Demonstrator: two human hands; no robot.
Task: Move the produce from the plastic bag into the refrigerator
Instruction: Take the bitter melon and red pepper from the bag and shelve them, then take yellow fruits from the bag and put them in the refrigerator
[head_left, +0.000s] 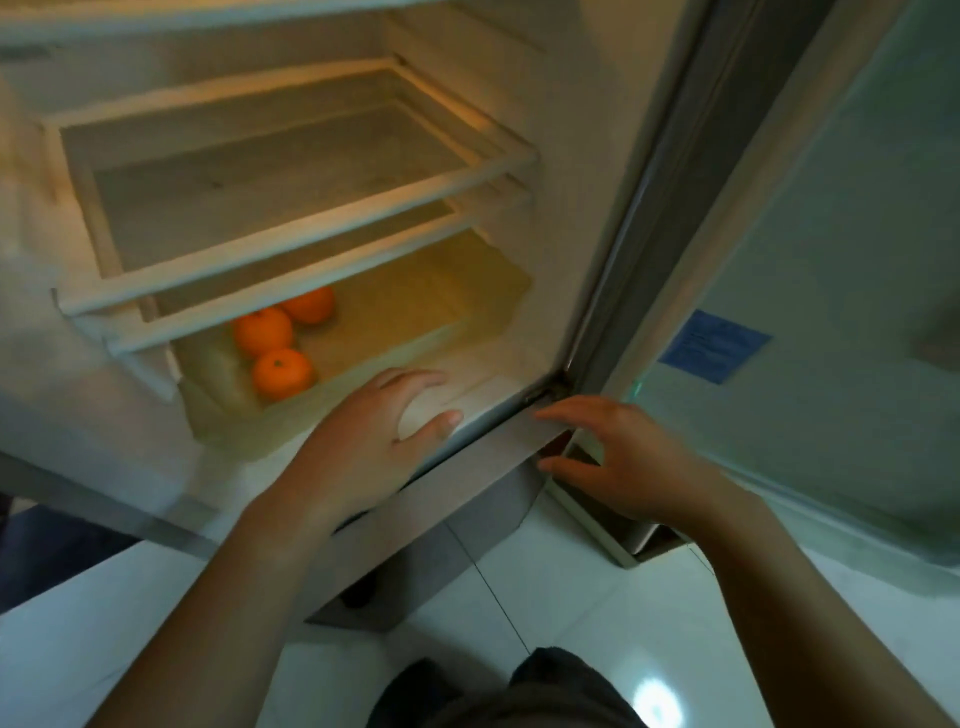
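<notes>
Inside refrigerator, three round oranges

Open refrigerator, three oranges at bottom, left hand, right hand empty

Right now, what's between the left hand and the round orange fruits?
Head view: only bare yellowish fridge floor between left hand and nearest round orange fruit.
</notes>
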